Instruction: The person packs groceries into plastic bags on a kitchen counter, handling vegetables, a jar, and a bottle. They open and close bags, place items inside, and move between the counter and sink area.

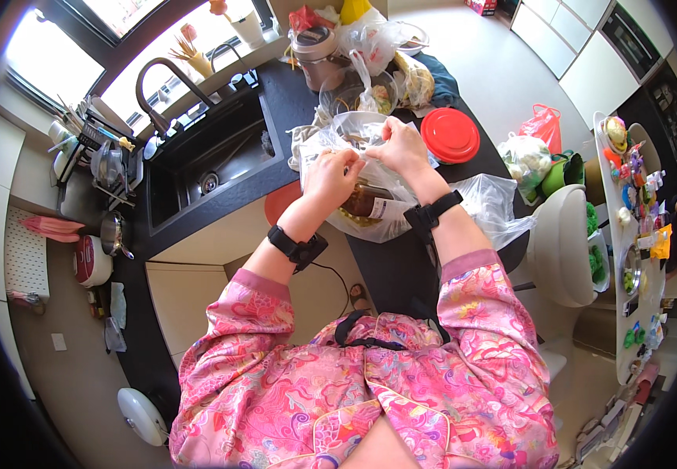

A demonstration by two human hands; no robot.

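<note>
A clear plastic bag (396, 227) is spread over the dark counter in front of me. My left hand (332, 174) pinches its upper part, fingers curled into the film. Close beside it, my right hand (401, 145) grips the same gathered plastic between thumb and fingers. Inside the bag lies a brown container with a white label (380, 208) bearing writing; its exact kind is unclear, partly covered by film and my left hand. Just right of my right hand sits a round red lid (450, 135). Another crumpled clear bag (486, 202) rests near my right forearm.
On the left is a black sink (215, 158) with a dark faucet (165, 88). Behind my hands stand a lidded insulated jug (315, 55), a clear bowl (341, 91) and plastic bags. A cluttered white table (614, 246) and a pale chair (564, 252) are right; a person is beyond.
</note>
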